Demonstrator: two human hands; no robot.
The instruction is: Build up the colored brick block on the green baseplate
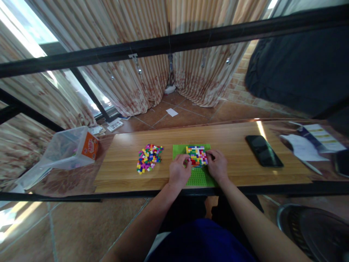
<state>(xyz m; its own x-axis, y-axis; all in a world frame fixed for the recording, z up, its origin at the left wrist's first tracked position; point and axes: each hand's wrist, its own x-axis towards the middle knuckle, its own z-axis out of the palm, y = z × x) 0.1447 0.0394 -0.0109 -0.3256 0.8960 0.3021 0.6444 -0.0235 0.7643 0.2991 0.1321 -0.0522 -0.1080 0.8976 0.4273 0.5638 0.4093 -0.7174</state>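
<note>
One multicoloured brick block on one green baseplate, mid-desk. Two hands: left hand, nearly closed, pinching one small brick at the block's left edge; right hand, half-curled at its right edge, grip indeterminable. Left: one brick pile. Right: one phone.

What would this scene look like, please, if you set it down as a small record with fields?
Left hand: at the brick build's left side; a small brick appears to be between its fingertips
Right hand: fingers at the build's right edge
Brick build: many-coloured, on the green baseplate
Surface: wooden board
Loose bricks: mixed colours, piled left of the baseplate
Phone: right of the right hand, screen dark
Plastic box: beyond the board's left end, orange label
</note>
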